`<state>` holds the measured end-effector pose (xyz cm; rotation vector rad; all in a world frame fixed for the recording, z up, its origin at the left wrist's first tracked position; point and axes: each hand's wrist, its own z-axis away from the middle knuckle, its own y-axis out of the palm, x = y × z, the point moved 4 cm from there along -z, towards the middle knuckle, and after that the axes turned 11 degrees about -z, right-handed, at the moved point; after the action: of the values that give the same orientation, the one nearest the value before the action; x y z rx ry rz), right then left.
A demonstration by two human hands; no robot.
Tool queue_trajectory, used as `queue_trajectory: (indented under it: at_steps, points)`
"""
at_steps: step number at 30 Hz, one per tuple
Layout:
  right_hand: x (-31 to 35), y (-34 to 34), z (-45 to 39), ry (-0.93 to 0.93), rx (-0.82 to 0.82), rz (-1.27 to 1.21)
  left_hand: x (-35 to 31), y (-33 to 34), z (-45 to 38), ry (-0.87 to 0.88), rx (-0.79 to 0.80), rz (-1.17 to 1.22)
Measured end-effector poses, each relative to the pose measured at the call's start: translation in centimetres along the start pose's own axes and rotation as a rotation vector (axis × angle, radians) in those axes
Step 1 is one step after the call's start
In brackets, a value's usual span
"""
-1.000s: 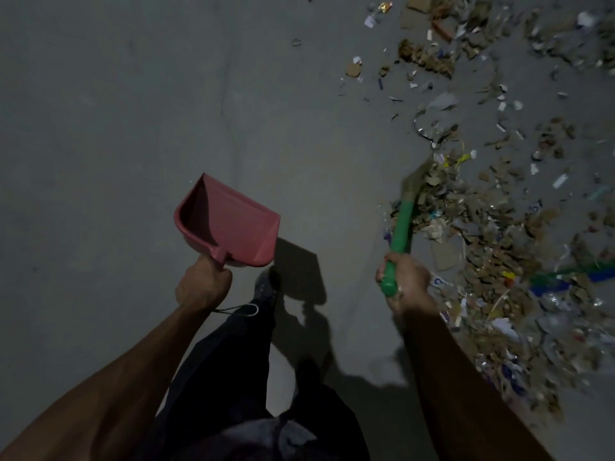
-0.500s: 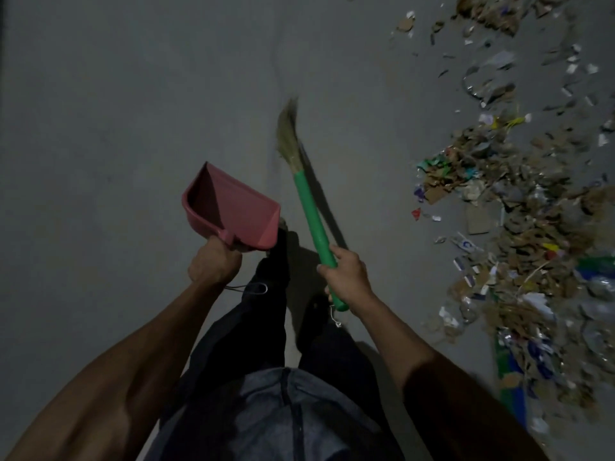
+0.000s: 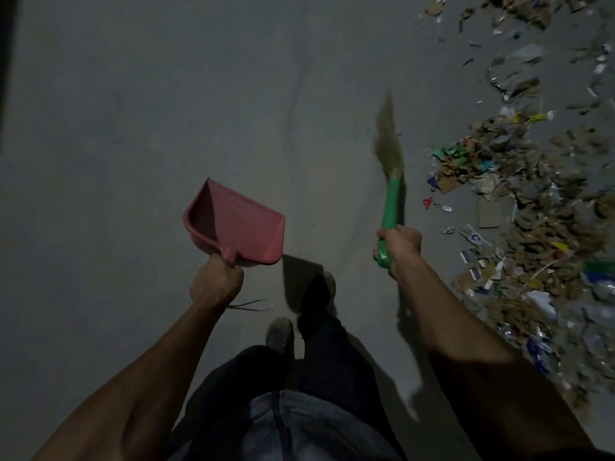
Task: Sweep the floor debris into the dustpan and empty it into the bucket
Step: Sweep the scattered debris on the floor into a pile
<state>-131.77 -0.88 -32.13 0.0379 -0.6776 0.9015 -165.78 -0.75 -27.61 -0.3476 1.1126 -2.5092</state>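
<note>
My left hand grips the handle of a pink dustpan, held above the floor with its mouth facing up and away; it looks empty. My right hand grips the green handle of a short broom, whose straw bristles point away from me, blurred, above bare floor. A wide pile of debris, cardboard scraps, paper and plastic bits, covers the floor to the right of the broom. No bucket is in view.
Grey concrete floor stretches to the left and ahead. My legs and shoes are below the hands, between the dustpan and the broom. Scattered smaller scraps lie at the top right.
The broom swung left off the debris pile, then back to the right toward it. The dustpan stayed in my left hand, shifting little. The view moved so that the pile sits further right.
</note>
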Motion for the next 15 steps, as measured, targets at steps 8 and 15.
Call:
queue_trajectory:
  at_steps: [8, 15]
  points:
    - [-5.9, -1.2, 10.0, -0.152, 0.156, 0.255, 4.2, 0.7, 2.3, 0.034, 0.011, 0.037]
    - [-14.3, -2.3, 17.4, -0.093, 0.376, 0.554, 9.1, 1.7, 5.0, 0.074, 0.024, 0.013]
